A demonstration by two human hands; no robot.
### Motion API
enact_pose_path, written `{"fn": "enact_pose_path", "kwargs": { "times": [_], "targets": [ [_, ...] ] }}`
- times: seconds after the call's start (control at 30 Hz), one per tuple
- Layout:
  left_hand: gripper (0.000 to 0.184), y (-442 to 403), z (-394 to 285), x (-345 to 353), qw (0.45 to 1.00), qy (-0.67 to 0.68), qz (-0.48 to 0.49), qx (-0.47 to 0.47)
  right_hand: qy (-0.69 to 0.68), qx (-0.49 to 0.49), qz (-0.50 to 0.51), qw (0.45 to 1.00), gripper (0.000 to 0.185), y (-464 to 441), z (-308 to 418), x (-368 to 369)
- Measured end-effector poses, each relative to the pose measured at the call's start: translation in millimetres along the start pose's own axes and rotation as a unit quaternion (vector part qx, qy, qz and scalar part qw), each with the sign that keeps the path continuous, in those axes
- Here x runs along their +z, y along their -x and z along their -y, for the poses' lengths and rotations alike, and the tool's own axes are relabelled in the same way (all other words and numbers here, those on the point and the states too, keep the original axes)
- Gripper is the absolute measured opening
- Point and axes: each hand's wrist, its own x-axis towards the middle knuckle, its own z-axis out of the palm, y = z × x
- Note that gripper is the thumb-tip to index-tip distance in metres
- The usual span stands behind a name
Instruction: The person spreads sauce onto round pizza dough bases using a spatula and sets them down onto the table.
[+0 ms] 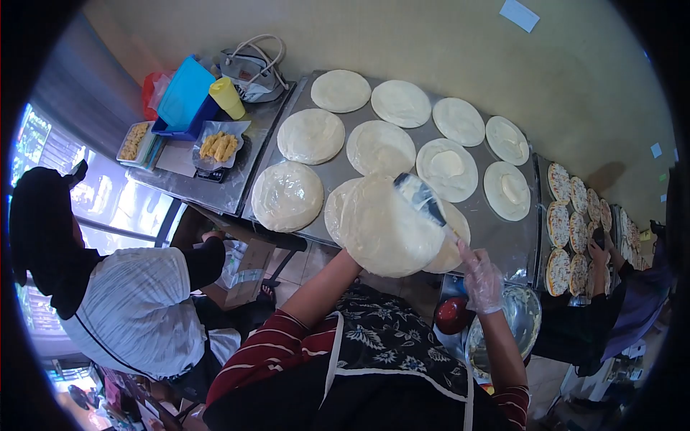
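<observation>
My left hand is hidden under a round sheet of pale dough (388, 230), which it holds up in front of me, over the table's near edge. In my right hand (483, 276), which wears a clear plastic glove, is the handle of a flat brush (420, 200). The brush's wide head, smeared with white, lies against the far right part of the held dough. Behind it, several more dough rounds (381, 147) lie in rows on the metal table (334, 128). Two on the right, including one dough round (447, 169), carry a pale lump in the middle.
Below my right hand stand a metal bowl (528, 316) and a red round object (453, 316). Topped rounds (559, 224) fill a tray at right, near a co-worker's hands (602, 251). Another person (136, 309) stands left, by a side table with a blue box (180, 108) and yellow tumbler (227, 98).
</observation>
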Motion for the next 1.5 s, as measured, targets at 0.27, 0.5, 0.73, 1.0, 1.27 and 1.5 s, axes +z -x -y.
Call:
{"fn": "enact_pose_path", "kwargs": {
  "times": [0.27,0.5,0.73,1.0,1.27,1.5],
  "targets": [
    [0.061,3.4,-7.1,5.4,0.996,0.086,0.018,-0.026,-0.076,0.066,-0.067,0.993,0.062,-24.2,-3.9,-28.3],
    [0.059,9.1,10.5,-36.6,0.992,-0.109,-0.068,0.006,0.023,-0.008,0.010,1.000,0.068,-29.6,0.4,-52.5],
    [0.057,15.2,6.0,-31.5,0.996,0.046,-0.058,-0.050,0.006,-0.090,0.018,0.996,0.067,-35.8,21.9,-76.4],
    [0.057,15.3,5.4,-32.7,0.988,0.119,-0.058,-0.077,0.034,-0.087,0.069,0.993,0.073,-41.9,29.0,-92.7],
    [0.057,14.3,3.6,-25.3,0.990,0.106,-0.051,-0.072,0.068,-0.064,0.053,0.994,0.075,-48.9,25.2,-104.2],
    [0.057,18.6,1.5,-21.8,0.992,0.093,-0.043,-0.073,0.189,-0.008,0.091,0.978,0.073,-61.7,23.3,-85.5]
  ]
}}
